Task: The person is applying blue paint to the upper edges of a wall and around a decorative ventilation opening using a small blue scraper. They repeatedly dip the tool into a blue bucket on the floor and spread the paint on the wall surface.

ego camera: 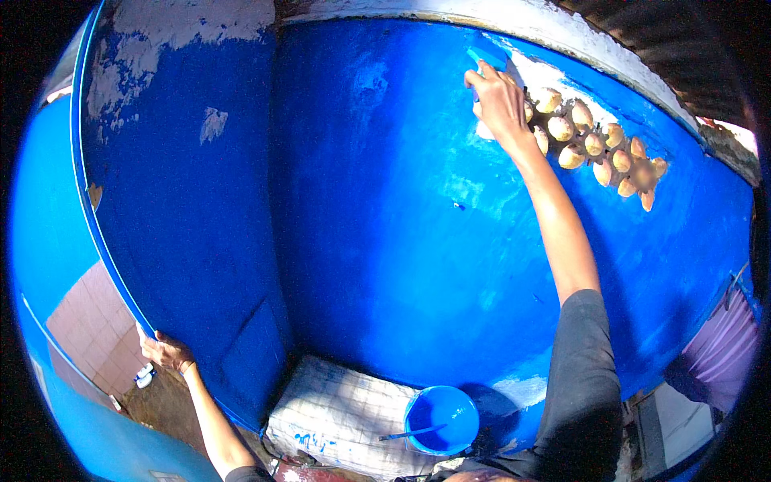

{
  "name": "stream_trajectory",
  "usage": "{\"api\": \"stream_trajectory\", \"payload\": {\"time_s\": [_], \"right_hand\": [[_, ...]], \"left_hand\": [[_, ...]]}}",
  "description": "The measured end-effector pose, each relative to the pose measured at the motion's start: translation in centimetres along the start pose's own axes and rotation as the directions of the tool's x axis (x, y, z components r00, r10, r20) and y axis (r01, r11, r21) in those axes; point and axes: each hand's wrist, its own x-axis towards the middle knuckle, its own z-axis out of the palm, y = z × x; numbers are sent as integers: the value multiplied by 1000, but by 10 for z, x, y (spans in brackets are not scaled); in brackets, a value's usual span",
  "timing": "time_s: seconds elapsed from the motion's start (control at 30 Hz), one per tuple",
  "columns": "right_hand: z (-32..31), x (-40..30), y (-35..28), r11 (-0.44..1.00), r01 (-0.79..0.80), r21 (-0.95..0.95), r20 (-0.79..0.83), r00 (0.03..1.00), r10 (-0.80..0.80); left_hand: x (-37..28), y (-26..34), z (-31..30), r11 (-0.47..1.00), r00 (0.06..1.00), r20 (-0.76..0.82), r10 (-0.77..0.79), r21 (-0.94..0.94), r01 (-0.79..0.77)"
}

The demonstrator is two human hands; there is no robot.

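Note:
High on the blue wall (373,199), my right hand (500,99) grips a blue-coated paintbrush (489,57), its bristles against the wall beside an unpainted white patch (539,75). Just right of that hand, a cluster of pale, rounded wall decorations (560,128) is fixed to the wall. My left hand (165,351) holds the blue edge of a wall or panel (108,253) at the lower left. Below, a bucket of blue paint (449,416) has a stick or handle (415,432) lying across its rim.
A paint-spotted white woven sack (337,410) lies beside the bucket. Purple cloth (726,349) hangs at the lower right. Corrugated roofing (668,42) slopes over the upper right. White shoes or slippers (144,375) lie on the floor at the left.

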Motion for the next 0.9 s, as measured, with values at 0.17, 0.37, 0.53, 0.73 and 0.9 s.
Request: {"api": "stream_trajectory", "payload": {"time_s": [0.17,0.37,0.53,0.73,0.9], "right_hand": [[4,6,-3,997,19,79,-94,995,-11],[5,7,2,997,-74,-14,-12,997,74],[-1,2,4,996,-74,-47,-41,997,72],[2,11,-2,994,48,-102,-52,997,-54],[-1,10,-3,991,-95,-91,33,995,98]], "left_hand": [[1,7,-2,1000,1000,-16,-2,-7,1],[1,5,0,998,1000,-5,-13,-65,13],[-3,-12,9,999,999,-42,22,-34,-23],[-4,-15,11,998,998,-44,50,-38,-51],[-6,-18,10,1000,1000,16,3,6,-3]]}}
